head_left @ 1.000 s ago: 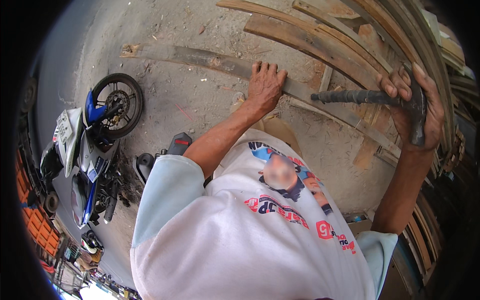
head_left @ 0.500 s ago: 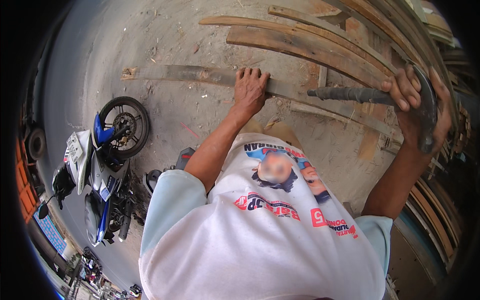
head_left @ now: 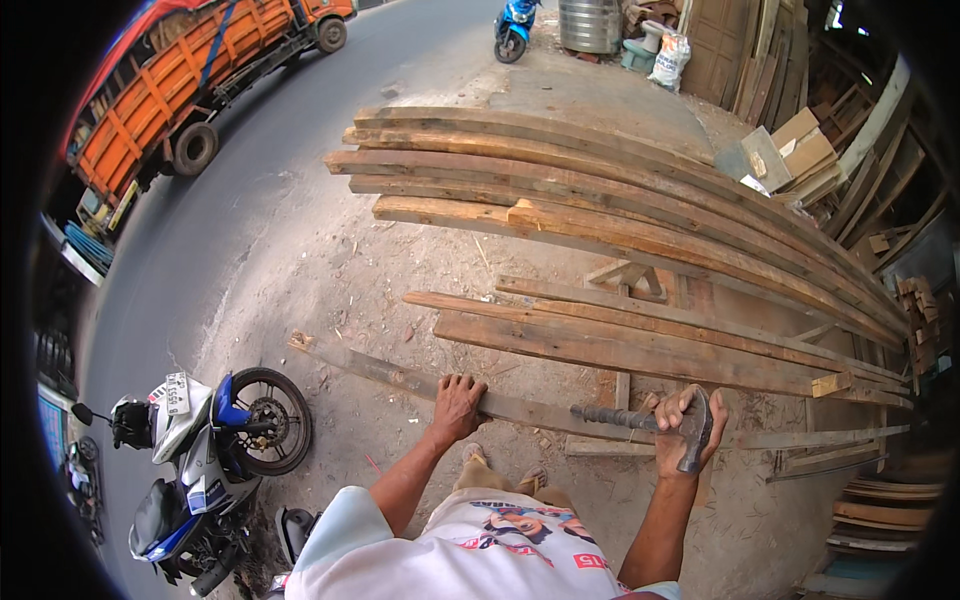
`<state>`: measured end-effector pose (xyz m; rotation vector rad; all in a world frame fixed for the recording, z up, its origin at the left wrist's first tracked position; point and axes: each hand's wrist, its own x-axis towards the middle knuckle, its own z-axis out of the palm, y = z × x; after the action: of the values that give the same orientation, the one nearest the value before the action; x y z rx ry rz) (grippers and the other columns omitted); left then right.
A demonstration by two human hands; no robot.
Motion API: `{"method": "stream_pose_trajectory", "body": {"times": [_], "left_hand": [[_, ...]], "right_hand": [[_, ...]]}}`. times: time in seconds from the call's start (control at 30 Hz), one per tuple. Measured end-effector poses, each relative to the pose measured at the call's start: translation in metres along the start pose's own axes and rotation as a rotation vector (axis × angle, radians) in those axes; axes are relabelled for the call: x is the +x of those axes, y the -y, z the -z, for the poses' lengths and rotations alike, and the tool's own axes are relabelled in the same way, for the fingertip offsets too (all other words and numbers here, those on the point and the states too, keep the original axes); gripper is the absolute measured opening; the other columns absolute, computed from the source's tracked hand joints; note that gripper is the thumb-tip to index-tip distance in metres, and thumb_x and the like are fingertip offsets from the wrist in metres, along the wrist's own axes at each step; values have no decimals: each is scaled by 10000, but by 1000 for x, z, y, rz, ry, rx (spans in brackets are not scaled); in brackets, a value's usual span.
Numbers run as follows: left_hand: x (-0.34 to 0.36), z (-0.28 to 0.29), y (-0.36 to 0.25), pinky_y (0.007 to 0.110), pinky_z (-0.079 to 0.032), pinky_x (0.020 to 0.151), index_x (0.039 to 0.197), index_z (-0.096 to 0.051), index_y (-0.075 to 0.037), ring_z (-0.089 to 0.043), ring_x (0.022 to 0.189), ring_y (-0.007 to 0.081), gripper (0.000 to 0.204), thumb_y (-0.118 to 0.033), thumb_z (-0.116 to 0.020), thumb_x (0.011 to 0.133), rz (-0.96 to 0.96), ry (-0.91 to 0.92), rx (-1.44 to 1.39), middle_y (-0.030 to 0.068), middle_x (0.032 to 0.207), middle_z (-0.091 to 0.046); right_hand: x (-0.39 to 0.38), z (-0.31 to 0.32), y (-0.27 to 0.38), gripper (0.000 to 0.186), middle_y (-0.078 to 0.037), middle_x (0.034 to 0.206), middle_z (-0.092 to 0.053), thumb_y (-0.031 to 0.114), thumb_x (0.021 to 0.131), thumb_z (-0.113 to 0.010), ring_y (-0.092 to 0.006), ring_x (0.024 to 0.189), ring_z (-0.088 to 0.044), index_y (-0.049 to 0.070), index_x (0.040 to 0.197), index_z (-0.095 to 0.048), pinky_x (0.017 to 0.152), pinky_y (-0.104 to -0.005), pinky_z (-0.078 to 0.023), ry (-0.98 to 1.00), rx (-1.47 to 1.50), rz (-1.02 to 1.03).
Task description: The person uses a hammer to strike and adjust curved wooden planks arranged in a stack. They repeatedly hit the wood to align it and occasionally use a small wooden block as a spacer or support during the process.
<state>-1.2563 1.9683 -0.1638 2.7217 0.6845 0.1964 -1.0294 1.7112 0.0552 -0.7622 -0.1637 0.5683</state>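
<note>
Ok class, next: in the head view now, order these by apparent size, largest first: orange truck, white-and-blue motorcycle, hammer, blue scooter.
1. Orange truck and white-and-blue motorcycle: too alike to rank, the motorcycle being nearer the camera.
2. Hammer, partly covered by the right hand.
3. Blue scooter, at the top edge.

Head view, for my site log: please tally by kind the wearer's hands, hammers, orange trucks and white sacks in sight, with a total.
Hands: 2 (left hand, right hand)
Hammer: 1
Orange truck: 1
White sack: 1
Total: 5
</note>
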Motion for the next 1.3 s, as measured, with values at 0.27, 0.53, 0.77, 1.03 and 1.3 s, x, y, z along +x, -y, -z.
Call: {"method": "stream_pose_trajectory", "body": {"times": [0.27, 0.53, 0.77, 1.03, 1.3], "left_hand": [[-15, -4, -19, 497, -364, 1047, 1220, -596, -140, -536, 1164, 350, 714, -431, -918, 653, -15, 15, 77, 129, 1144, -594], [4, 63, -124, 554, -300, 1168, 1481, -479, -128, -454, 1374, 380, 993, -630, -856, 711, -198, 184, -177, 181, 1428, -519], [-8, -1, -234, 508, -363, 1077, 1312, -511, -59, -491, 1253, 409, 539, -322, -746, 905, -393, 119, -575, 188, 1270, -538], [-55, -5, -224, 510, -369, 980, 1198, -503, -54, -505, 1086, 382, 429, -271, -720, 898, -465, -81, -696, 159, 1130, -533], [-130, 13, -183, 483, -374, 905, 1127, -525, -87, -534, 1009, 342, 548, -363, -844, 776, -415, -323, -541, 113, 1015, -542]], "right_hand": [[-46, 54, 19, 529, -103, 633, -550, 475, 1057, -356, -253, 601, -549, 39, 840, -560, 919, -449, -421, 256, -30, -22], [-68, 84, 31, 488, -93, 643, -548, 475, 1041, -379, -240, 607, -552, 51, 861, -539, 928, -438, -418, 320, -93, -18], [-90, 63, 26, 469, -91, 670, -546, 465, 1019, -421, -239, 642, -558, 33, 871, -525, 926, -438, -433, 379, -236, -36], [-145, 49, 22, 449, -66, 702, -524, 479, 1031, -436, -217, 692, -542, 53, 910, -507, 984, -442, -382, 557, -323, 10], [-193, 74, 23, 519, -222, 967, -646, 502, 995, -523, -336, 977, -637, -17, 998, -543, 1062, -543, -432, 573, -589, -47]]}}
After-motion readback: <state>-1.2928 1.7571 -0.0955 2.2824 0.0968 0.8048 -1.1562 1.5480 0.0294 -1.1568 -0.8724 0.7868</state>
